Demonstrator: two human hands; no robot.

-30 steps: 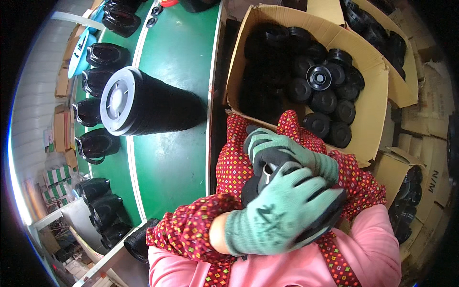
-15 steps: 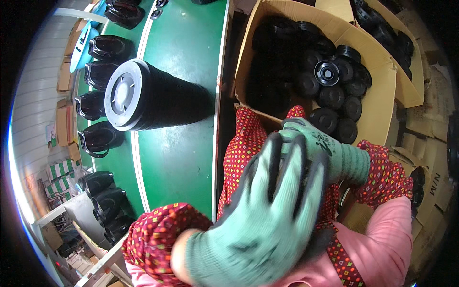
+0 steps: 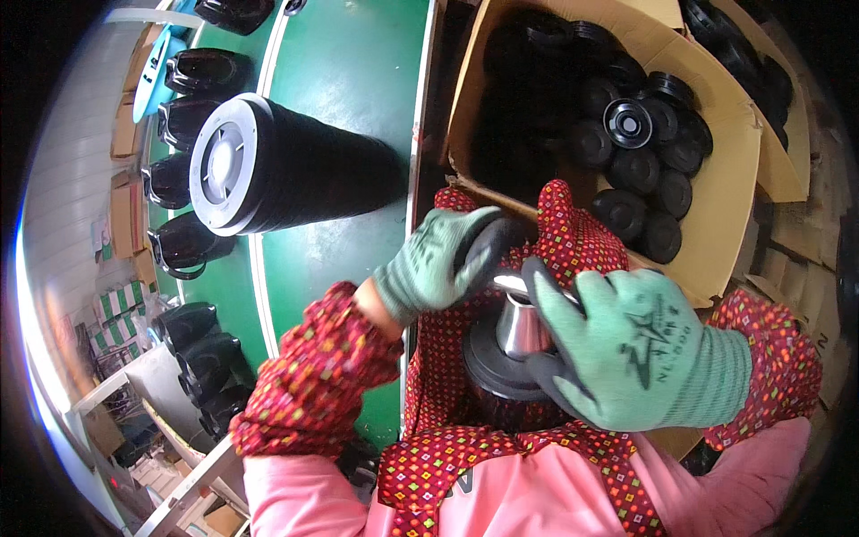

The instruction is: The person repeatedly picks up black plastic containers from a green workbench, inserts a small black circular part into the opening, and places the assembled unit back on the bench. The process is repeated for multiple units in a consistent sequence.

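Both hands wear green knit gloves with dark palms. My right hand point(image 3: 640, 349) has its thumb and fingers around a silver metal cone-shaped cup point(image 3: 521, 329) with a flared top. That cup stands on a black round ringed part point(image 3: 490, 362) in my lap, against the red patterned apron point(image 3: 580, 234). Just left of the cup, my left hand point(image 3: 443, 261) is held up with its fingers curled together; whatever may be inside them is hidden. The lower side of the black part is partly covered by my right glove and sleeve.
A tall stack of black discs topped by a grey ring point(image 3: 224, 166) leans on the green belt point(image 3: 344, 277). Glossy black jugs point(image 3: 190, 243) line the belt's far left. An open cardboard box point(image 3: 729, 201) of black round lids point(image 3: 617, 212) sits at right, with more boxes behind.
My hands, overlapping before, have moved apart. The left has drawn up and left with curled fingers; the right has come down beside the metal cup, which is now in sight with the black part.
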